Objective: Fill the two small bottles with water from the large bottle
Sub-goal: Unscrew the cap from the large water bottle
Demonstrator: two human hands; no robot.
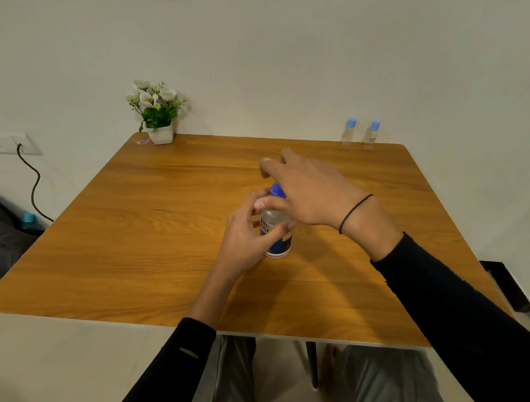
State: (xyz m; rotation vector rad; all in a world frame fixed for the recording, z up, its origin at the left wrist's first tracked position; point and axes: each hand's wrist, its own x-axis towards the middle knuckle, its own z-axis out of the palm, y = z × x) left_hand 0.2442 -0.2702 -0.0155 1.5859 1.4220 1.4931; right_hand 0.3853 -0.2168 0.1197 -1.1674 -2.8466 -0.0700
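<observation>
Large bottle [275,231] label: white letters "re-nu", partly hidden behind fingers.

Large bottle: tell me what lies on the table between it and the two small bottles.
Nothing visible. Bare table runs from the large bottle to the small bottles; only the right hand, over its cap, crosses that line above.

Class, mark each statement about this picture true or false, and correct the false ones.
1. The large bottle stands upright on the table. True.
2. Both small bottles have their caps off. False: each wears a light blue cap.
3. The left hand grips the large bottle's body. True.
4. The right hand rests flat on the table. False: it is at the large bottle's blue cap.
5. The flower pot stands beside the small bottles. False: it sits at the opposite far corner.
</observation>
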